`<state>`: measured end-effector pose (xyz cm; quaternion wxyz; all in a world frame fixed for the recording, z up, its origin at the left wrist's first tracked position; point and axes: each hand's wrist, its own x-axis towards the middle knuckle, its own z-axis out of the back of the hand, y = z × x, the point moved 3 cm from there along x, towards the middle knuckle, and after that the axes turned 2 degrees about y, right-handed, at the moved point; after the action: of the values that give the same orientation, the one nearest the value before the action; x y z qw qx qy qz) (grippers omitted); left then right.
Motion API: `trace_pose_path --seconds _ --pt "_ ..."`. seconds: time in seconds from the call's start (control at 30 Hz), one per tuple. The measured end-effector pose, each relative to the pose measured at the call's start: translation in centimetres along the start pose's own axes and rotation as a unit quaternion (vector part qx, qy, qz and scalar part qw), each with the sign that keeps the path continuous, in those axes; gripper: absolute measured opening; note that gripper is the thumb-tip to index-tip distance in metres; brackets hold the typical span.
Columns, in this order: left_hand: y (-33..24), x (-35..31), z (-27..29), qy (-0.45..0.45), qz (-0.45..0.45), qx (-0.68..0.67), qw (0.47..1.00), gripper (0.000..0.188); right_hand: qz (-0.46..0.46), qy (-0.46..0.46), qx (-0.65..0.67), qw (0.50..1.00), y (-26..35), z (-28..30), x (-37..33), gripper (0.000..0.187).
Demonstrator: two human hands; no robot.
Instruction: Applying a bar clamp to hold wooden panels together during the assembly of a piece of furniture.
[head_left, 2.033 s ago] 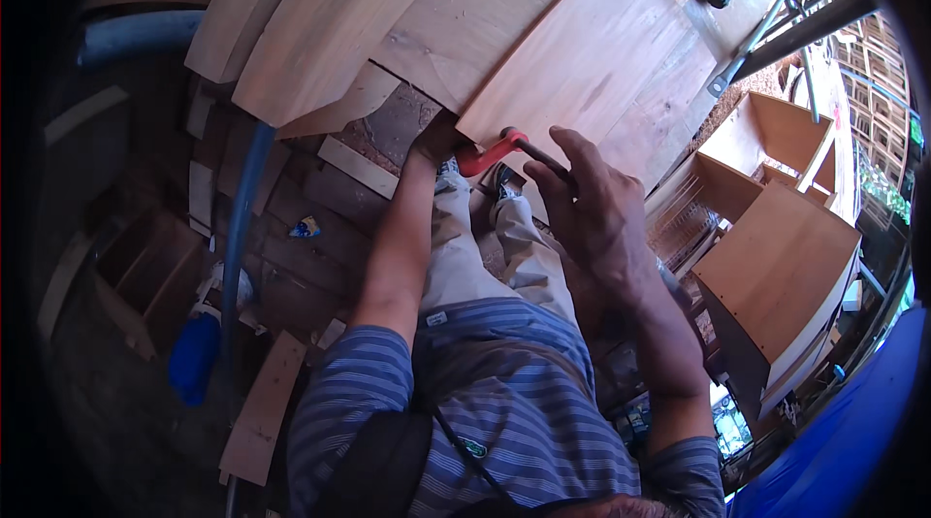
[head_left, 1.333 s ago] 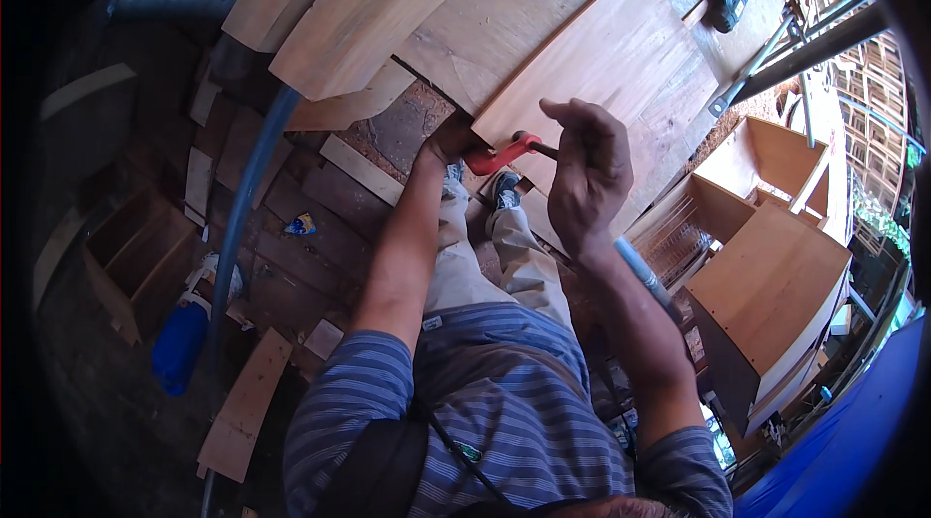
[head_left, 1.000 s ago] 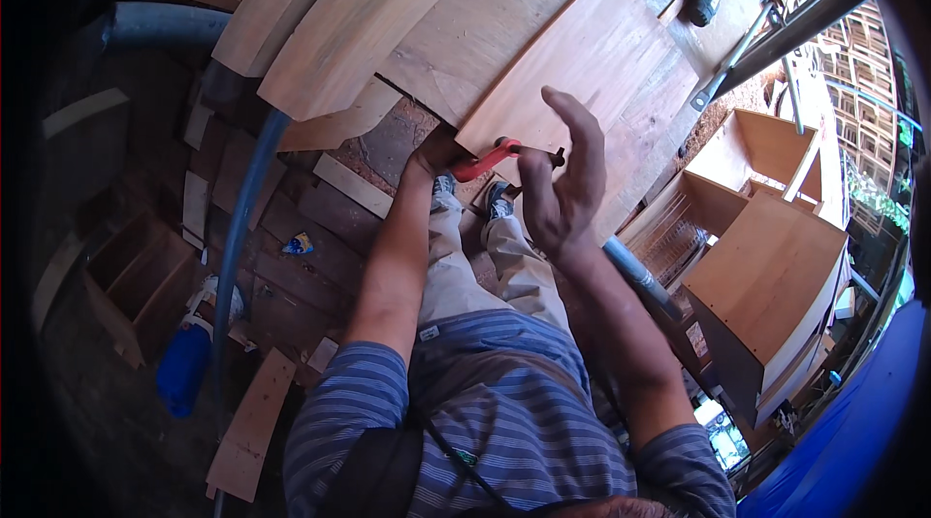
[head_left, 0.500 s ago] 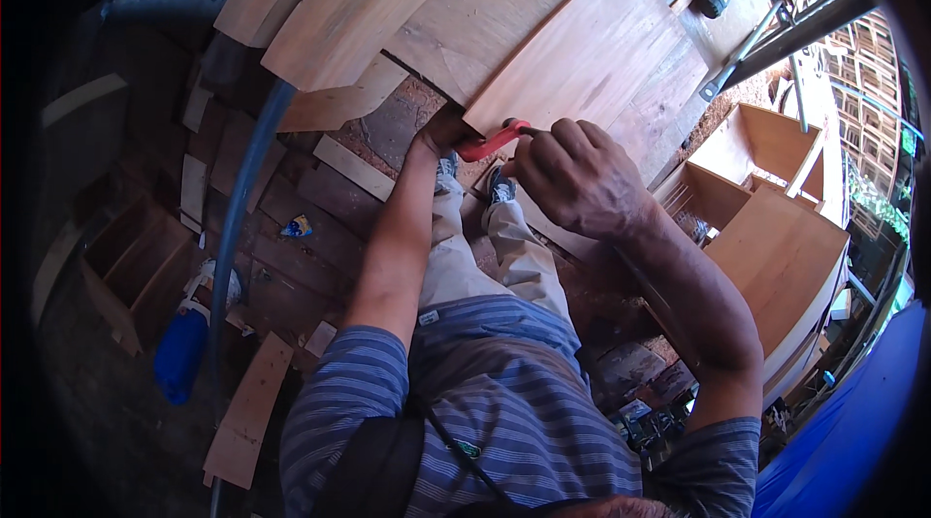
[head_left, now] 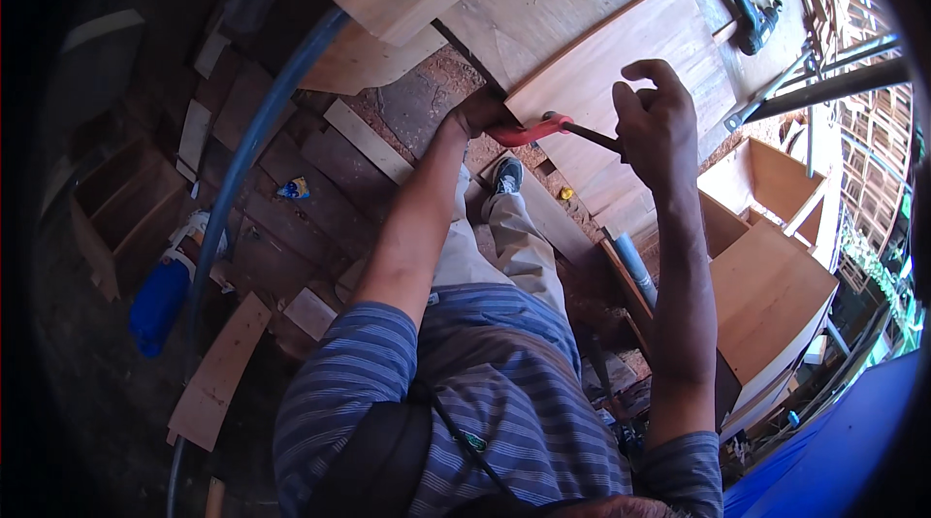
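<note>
Right hand [head_left: 662, 135] is hanging half-curled at the dark rod [head_left: 593, 137] of the red clamp [head_left: 527, 137], hold unclear, while the left hand [head_left: 482, 113], fingers hidden, is lying by the board [head_left: 626, 57]'s near corner!

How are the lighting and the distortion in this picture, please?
In the head view, the left hand is in shadow, daylight partly washes out the lattice at right, and the blue pipe at left looks curved, probably from the fisheye lens.

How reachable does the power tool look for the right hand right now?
Probably yes, perhaps with a lean: the right hand is at the end of the red clamp's dark rod, and only the flat wooden board appears to lie between it and the power tool.
</note>
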<state>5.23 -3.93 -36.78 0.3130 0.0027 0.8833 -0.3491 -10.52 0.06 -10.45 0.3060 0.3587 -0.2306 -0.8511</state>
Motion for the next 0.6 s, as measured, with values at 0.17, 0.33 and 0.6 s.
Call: trace_pose_path --seconds 0.17,0.33,0.6 --pt "1.6 1.1 1.3 -0.003 -0.024 0.066 0.998 0.058 0.274 0.037 -0.121 0.953 1.8 1.4 -1.9 0.047" --pt "1.9 1.8 1.4 0.001 -0.029 0.127 0.991 0.057 0.439 0.167 -0.346 0.812 1.4 3.3 -2.5 0.053" --pt "2.7 2.4 2.2 0.019 -0.114 0.215 0.970 0.049 0.517 0.106 -0.348 0.775 1.1 2.3 -2.4 0.034"
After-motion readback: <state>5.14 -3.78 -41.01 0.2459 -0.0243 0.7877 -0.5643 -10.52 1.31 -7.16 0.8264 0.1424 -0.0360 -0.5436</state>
